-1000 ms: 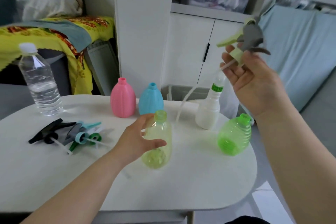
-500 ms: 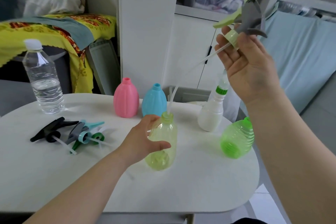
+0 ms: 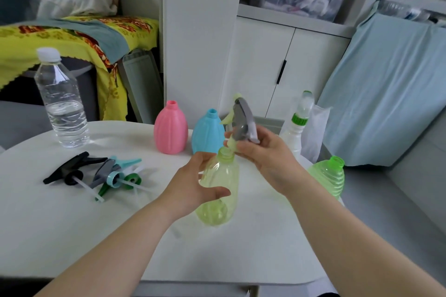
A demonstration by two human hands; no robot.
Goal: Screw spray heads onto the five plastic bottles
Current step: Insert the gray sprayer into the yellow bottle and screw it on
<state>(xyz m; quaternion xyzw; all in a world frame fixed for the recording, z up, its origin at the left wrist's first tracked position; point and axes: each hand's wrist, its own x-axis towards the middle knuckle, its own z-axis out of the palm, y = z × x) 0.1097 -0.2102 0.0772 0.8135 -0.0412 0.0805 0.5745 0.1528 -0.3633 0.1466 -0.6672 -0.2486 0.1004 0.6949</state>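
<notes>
Spray head held at the mouth of the yellow bottle.

The left hand (image 3: 193,188) curls round the yellow bottle (image 3: 228,176), which stands near the middle of the tabletop (image 3: 72,224). The right hand (image 3: 265,154) pinches the collar of a grey and yellow spray head (image 3: 241,118), tilted just over the bottle's open neck; I cannot tell whether the collar sits on the threads. The pink bottle (image 3: 170,128) and blue bottle (image 3: 206,132) stand uncapped side by side behind. The white bottle (image 3: 293,132) is behind the right hand, the green bottle (image 3: 328,176) at the right edge. Loose spray heads (image 3: 96,171) lie in a heap on the left, near a water bottle (image 3: 61,103).
</notes>
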